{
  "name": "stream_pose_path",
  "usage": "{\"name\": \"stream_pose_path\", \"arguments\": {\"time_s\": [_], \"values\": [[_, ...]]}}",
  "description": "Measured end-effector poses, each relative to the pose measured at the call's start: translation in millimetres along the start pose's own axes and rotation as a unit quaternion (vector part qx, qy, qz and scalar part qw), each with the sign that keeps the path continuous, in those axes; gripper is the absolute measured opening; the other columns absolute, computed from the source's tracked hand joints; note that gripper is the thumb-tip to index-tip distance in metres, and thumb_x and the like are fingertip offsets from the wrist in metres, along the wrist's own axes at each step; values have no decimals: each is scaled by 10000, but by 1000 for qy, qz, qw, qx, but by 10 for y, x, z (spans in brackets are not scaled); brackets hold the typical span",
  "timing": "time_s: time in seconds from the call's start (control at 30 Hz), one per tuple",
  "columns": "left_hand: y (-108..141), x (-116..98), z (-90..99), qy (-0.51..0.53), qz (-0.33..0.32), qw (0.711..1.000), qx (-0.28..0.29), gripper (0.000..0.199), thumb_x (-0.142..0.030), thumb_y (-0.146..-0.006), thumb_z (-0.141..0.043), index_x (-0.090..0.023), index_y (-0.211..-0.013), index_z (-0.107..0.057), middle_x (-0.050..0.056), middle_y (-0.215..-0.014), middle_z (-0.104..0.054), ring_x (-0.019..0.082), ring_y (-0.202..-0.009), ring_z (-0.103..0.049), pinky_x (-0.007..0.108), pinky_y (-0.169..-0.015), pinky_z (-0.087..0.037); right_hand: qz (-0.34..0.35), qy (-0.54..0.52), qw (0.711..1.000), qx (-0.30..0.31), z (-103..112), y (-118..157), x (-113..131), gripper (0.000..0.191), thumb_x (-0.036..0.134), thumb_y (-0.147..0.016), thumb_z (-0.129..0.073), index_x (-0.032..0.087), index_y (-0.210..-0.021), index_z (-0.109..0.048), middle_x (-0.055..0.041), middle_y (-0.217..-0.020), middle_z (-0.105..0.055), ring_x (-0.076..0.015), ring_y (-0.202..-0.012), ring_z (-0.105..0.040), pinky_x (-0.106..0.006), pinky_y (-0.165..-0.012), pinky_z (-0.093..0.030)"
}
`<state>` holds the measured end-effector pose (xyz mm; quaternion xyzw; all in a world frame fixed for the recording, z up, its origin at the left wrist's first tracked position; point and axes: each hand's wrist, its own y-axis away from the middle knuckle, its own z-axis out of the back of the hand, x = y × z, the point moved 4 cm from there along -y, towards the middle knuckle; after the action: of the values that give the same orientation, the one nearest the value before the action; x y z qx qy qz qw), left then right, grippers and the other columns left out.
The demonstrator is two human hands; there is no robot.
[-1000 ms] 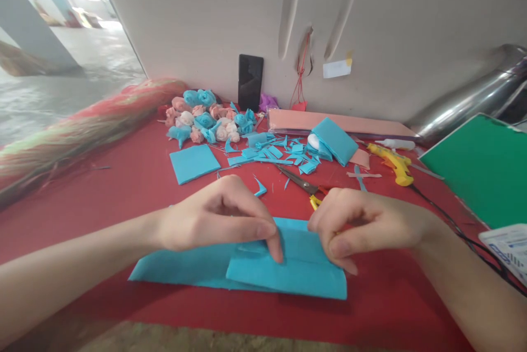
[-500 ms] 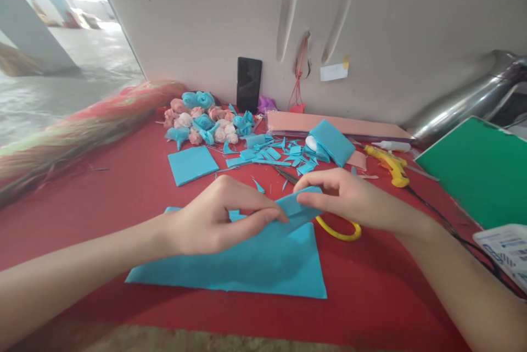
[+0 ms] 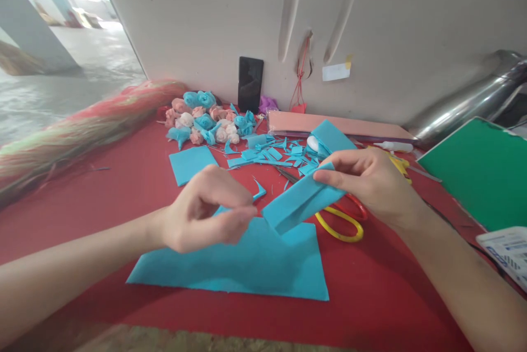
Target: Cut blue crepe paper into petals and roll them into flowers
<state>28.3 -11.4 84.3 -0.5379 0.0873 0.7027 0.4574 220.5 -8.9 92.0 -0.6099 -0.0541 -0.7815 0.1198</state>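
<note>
My right hand (image 3: pixel 370 184) pinches one end of a folded blue paper strip (image 3: pixel 302 201) between thumb and fingers. The strip slants down to the left, its folded layers showing. My left hand (image 3: pixel 212 212) is closed, thumb tip against the curled fingers, just left of the strip's free end and apart from it. Whether anything lies inside its pinch is hidden. Below both hands a larger blue sheet (image 3: pixel 242 269) lies flat on the red tabletop (image 3: pixel 391 297). Scissors with yellow and red handles (image 3: pixel 341 234) rest under the strip, partly covered.
A square blue piece (image 3: pixel 189 162) lies behind my left hand. Blue scraps (image 3: pixel 263 157), paper roses (image 3: pixel 206 121) and a phone (image 3: pixel 250 84) leaning on the wall are farther back. On the right are a yellow glue gun (image 3: pixel 401 166), partly hidden, and a green board (image 3: pixel 481 171).
My left hand has let go of the strip's end and drawn back left, its fingers curling. My right hand has moved right and up with the strip, uncovering more of it.
</note>
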Motion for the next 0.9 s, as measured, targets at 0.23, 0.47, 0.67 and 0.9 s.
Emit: {"name": "stream_pose_path", "arguments": {"time_s": [0.23, 0.47, 0.67, 0.9], "values": [[-74, 117, -175, 55, 251, 960, 107, 348, -450, -818, -500, -139, -739, -636, -4, -674, -617, 113, -616, -548, 182, -539, -427, -30, -16, 993, 113, -360, 81, -96, 135, 254, -697, -694, 142, -661, -628, 29, -559, -572, -50, -506, -514, -136, -444, -398], [8, 162, -387, 196, 258, 928, 183, 371, -321, -907, -398, -128, -805, -699, 30, -723, -700, 109, -688, -608, 180, -701, -458, 27, 46, 990, 130, -502, 106, -79, 157, 241, -784, -602, 136, -676, -560, 42, -592, -515, -40, -552, -455, -135, -492, -344], [34, 244, -386, 138, 265, 944, 137, 425, -425, -880, -409, -139, -790, -710, 19, -680, -705, 91, -518, -553, 169, -496, -429, 69, 166, 978, 101, -499, 155, -22, 146, 238, -852, -500, 158, -744, -556, 52, -598, -477, -27, -512, -378, -145, -452, -276], [54, 275, -419, 112, 252, 955, 104, 480, -476, -858, -420, -114, -698, -691, 30, -585, -684, 87, -464, -515, 175, -461, -415, 59, 87, 990, 96, -469, 117, -113, 213, 319, -864, -488, 150, -746, -540, 36, -603, -491, -42, -511, -453, -130, -440, -360]]}}
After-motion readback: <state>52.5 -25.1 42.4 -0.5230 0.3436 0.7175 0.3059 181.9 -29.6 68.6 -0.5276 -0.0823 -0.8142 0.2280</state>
